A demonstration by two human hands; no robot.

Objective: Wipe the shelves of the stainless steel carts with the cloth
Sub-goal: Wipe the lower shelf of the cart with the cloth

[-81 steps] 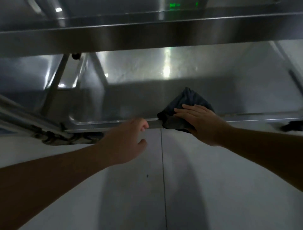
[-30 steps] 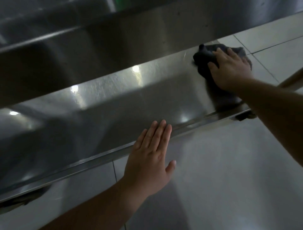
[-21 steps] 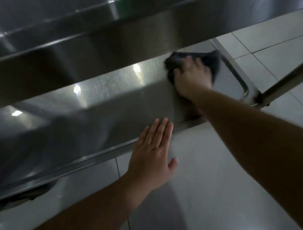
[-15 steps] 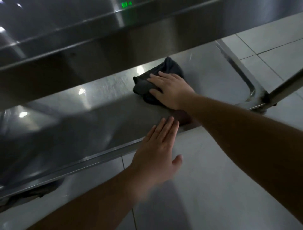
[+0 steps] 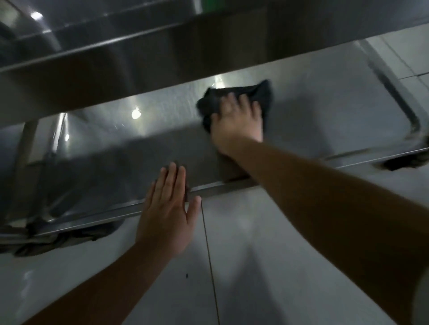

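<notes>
Right now the right hand (image 5: 236, 123) presses flat on the dark crumpled cloth (image 5: 239, 97) on the shiny steel cart shelf (image 5: 325, 111), the left hand (image 5: 167, 213) rests flat on its near edge, and much shelf beside looks unwiped.

dim room, pale tiled floor

light grey floor tiles (image 5: 267, 266) run under the view, a dark grout line (image 5: 210, 255) crossing them; small ceiling-light reflections (image 5: 134, 114) glint above, and a green glow (image 5: 210, 2) shows at the top edge.

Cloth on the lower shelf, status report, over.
Right hand flat on dark cloth, mid lower shelf. Left hand open on front rim. Nothing in the way.
</notes>
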